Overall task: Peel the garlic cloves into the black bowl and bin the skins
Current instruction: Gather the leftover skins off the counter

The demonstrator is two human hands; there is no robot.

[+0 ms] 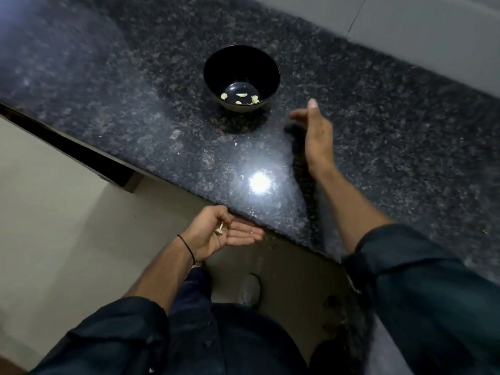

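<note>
Left fingers (247, 235): straight, pressed together, palm up. The thumb is folded in over a pale skin scrap (219, 229) at the base of the palm and appears to pin it there. The left hand (223, 234) sits just below the front edge of the surface (378, 136) and just outside it. Judgement: it serves as a catch tray, set under the lip so loose skins can drop off the edge into the palm. The thumb stops what is already collected from blowing or sliding off.

Right fingers (311, 109): straight and together, holding nothing. The right hand (316, 133) stands on its little-finger edge over the surface, thumb side up, and is slightly blurred. I cannot tell if the edge of the hand touches the stone. Judgement: a blade posture for sweeping debris toward the waiting palm, not for picking anything up.

Outward: thin pale skin flakes (176, 134) lie on the surface between the bowl and the front edge, left of the right hand. These are the likely sweep target.

The black bowl (216, 60) is upright, beyond and left of the right hand, near it but apart. A few peeled garlic cloves (241, 95) lie in its bottom. It stands back from the edge, presumably out of the sweep path.

No unpeeled cloves seen. Judgement: peeling looks finished and skin clean-up is under way. No bin is in view, so where the handful goes next is unknown.

Risk: the flakes are light and may scatter to the floor (54, 212) rather than land in the palm.
</note>
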